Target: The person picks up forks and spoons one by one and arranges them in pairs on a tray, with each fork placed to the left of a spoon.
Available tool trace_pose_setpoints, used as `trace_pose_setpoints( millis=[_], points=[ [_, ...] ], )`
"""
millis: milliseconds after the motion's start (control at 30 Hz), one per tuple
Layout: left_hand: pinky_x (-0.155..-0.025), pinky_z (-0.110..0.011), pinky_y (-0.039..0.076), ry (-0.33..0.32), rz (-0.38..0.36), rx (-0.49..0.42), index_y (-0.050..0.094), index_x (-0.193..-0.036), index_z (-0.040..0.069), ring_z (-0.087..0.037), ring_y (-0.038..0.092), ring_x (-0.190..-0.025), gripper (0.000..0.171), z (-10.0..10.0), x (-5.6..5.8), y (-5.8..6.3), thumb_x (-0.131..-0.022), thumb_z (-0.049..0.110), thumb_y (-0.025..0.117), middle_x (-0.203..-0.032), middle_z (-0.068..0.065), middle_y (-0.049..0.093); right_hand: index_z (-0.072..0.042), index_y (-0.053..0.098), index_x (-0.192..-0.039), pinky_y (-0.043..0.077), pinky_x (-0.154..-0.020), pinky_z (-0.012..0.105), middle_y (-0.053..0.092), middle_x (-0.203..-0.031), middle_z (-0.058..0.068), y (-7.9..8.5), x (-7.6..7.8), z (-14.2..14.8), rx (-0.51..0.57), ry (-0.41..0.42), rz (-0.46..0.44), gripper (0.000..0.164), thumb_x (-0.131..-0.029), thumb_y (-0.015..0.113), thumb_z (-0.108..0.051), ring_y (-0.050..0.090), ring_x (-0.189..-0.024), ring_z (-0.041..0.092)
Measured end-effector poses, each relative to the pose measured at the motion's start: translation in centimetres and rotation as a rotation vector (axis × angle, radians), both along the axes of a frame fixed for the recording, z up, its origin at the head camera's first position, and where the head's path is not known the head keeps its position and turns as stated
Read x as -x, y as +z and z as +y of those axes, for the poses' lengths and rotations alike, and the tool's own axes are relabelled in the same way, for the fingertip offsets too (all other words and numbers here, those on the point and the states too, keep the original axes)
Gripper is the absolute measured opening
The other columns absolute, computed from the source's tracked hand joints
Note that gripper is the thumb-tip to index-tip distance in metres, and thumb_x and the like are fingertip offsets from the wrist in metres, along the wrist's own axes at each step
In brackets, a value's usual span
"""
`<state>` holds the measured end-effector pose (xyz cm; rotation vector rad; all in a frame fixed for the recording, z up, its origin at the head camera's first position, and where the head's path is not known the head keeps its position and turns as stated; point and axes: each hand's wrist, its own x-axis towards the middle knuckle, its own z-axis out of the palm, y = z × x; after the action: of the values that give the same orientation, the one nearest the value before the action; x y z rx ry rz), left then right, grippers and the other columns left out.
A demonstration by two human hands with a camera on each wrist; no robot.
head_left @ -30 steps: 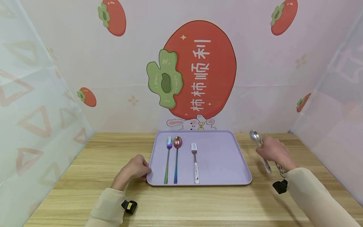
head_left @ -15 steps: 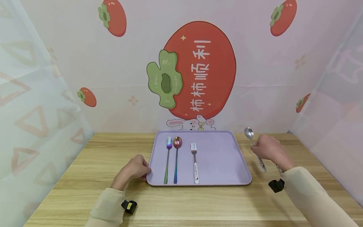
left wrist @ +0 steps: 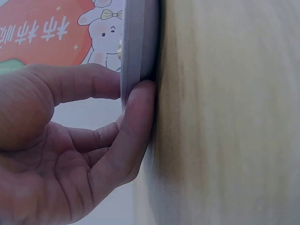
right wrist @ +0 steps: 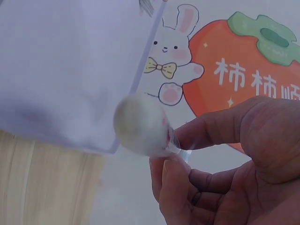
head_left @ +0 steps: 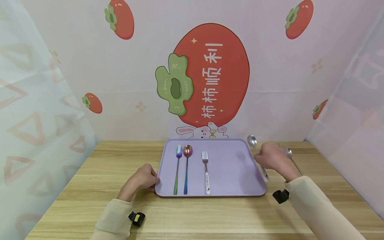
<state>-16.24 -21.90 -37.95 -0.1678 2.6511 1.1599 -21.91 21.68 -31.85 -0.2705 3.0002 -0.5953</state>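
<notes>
My left hand (head_left: 146,176) pinches the near left edge of a lilac tray (head_left: 231,175). In the left wrist view, thumb and fingers lie on opposite sides of the tray's rim (left wrist: 133,51). My right hand (head_left: 272,157) pinches a metal spoon (head_left: 252,141) by its handle, over the tray's right edge, bowl pointing away. Up close in the right wrist view, the spoon's pale handle end (right wrist: 139,124) is blurred. On the tray lie a rainbow-coloured fork (head_left: 177,170), a rainbow-coloured spoon (head_left: 186,170) and a fork with a patterned white handle (head_left: 207,181), side by side.
Beyond my right wrist, another spoon (head_left: 288,152) and a fork (head_left: 278,144) lie on the wooden table (head_left: 192,216), partly hidden by the hand. A persimmon-printed backdrop (head_left: 135,116) stands behind the table, with printed sheets at both sides.
My right hand has moved left with the spoon, from the table at the right to over the tray's right edge. The left hand stays at the tray.
</notes>
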Motion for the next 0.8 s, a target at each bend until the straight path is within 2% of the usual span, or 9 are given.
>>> trace_pose_setpoints(
  millis=[233, 567, 800],
  points=[
    [-0.057, -0.03, 0.059, -0.002, -0.001, 0.005, 0.059, -0.085, -0.007, -0.021, 0.065, -0.064, 0.006, 0.1, -0.1, 0.2, -0.085, -0.005, 0.065, -0.079, -0.017, 0.062, -0.019, 0.036, -0.051, 0.023, -0.042, 0.019, 0.029, -0.047, -0.009, -0.2, -0.2, -1.5, 0.053, 0.006, -0.014, 0.042, -0.086, 0.058, -0.011, 0.026, -0.045, 0.006],
    [-0.056, -0.03, 0.059, -0.005, 0.007, 0.008, 0.059, -0.085, -0.008, -0.021, 0.064, -0.063, 0.006, 0.0, -0.2, 0.1, -0.085, -0.005, 0.065, -0.077, -0.016, 0.062, -0.017, 0.044, -0.049, 0.026, -0.042, 0.02, 0.04, -0.044, -0.008, -0.5, -0.1, -4.0, 0.04, 0.026, 0.03, 0.036, -0.081, 0.059, -0.011, 0.036, -0.042, 0.007],
    [-0.056, -0.03, 0.059, -0.004, 0.002, 0.006, 0.06, -0.085, -0.007, -0.021, 0.065, -0.063, 0.005, 0.0, -0.1, 0.1, -0.086, -0.005, 0.064, -0.077, -0.017, 0.062, -0.016, 0.045, -0.049, 0.027, -0.042, 0.021, 0.042, -0.044, -0.007, -0.9, -0.1, -5.5, 0.086, 0.017, -0.012, 0.037, -0.082, 0.059, -0.008, 0.037, -0.041, 0.008]
  ],
)
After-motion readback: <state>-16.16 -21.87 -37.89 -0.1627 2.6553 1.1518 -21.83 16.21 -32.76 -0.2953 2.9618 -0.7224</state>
